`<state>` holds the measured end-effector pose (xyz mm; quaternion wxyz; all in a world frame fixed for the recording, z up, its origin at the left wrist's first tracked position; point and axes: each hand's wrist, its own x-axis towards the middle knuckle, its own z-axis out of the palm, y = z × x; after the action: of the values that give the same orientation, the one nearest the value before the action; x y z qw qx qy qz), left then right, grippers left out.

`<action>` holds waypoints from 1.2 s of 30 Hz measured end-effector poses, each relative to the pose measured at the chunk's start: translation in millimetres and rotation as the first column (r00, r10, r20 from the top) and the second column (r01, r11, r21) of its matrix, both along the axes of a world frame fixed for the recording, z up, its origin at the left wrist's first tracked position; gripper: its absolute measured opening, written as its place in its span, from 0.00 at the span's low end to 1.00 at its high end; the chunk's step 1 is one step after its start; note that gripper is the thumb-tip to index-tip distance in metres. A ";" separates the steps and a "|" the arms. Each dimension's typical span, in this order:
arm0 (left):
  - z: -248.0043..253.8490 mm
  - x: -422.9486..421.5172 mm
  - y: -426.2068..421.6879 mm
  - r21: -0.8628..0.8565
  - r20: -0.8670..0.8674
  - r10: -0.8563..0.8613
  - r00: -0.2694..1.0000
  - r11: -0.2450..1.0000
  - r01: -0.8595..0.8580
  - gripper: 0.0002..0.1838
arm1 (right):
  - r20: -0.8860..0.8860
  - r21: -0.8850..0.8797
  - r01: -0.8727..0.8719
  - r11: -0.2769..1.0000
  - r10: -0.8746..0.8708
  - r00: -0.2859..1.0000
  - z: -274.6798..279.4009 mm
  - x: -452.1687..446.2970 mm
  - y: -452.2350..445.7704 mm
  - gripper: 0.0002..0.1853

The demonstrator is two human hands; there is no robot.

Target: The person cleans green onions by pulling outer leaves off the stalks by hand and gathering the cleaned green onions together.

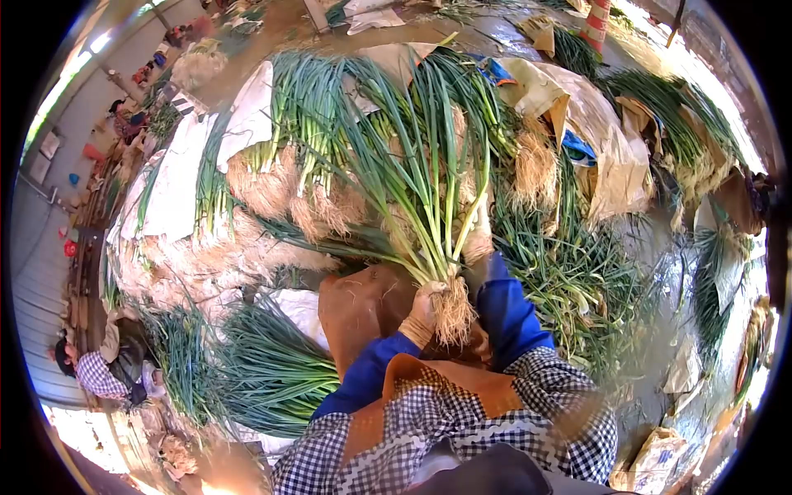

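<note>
My left hand (426,304) is closed round the base of a bunch of green onions (425,198), just above its pale, stringy roots (454,315). The long green leaves fan up and away from me over the pile. My right hand (478,247) is beside the stalks on the right, partly behind them; its fingers are hidden. A brown apron (371,309) covers my lap below the bunch. Directly beyond my hands, more onions (309,107) lie with their roots (330,206) toward me.
Loose leaves (577,289) cover the floor at the right. Another onion heap (268,363) lies at my left. A person in a checked top (101,375) sits at the far left. Beige sheets (610,140) and a striped post (596,25) stand out beyond.
</note>
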<state>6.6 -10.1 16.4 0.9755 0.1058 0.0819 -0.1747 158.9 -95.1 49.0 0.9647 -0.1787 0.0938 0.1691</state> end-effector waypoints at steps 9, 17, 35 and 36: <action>-14.0 -1.8 -4.0 0.041 -0.163 0.153 0.975 0.988 -0.149 0.20 | -0.396 -0.904 0.025 -0.426 0.860 0.322 18.2 -101.2 -123.8 0.28; -6.9 5.6 -20.6 0.266 -0.164 0.199 0.966 0.952 -0.151 0.18 | 0.578 -0.759 0.643 0.103 0.561 0.593 27.0 -27.2 -118.1 0.16; -3.2 11.8 -38.4 0.363 0.004 0.288 0.958 0.892 -0.270 0.21 | 0.436 -0.242 0.856 -0.457 0.737 0.516 46.6 -47.3 -76.7 0.09; -5.9 13.2 -37.3 0.383 0.030 0.301 0.953 0.877 -0.289 0.20 | 0.296 -0.100 0.886 -0.453 0.836 0.462 49.6 -50.5 -65.8 0.08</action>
<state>19.8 -47.4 10.5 0.9497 0.2778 0.1445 -0.0064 108.4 -160.9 98.6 0.0300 -0.9144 -0.3181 -0.2486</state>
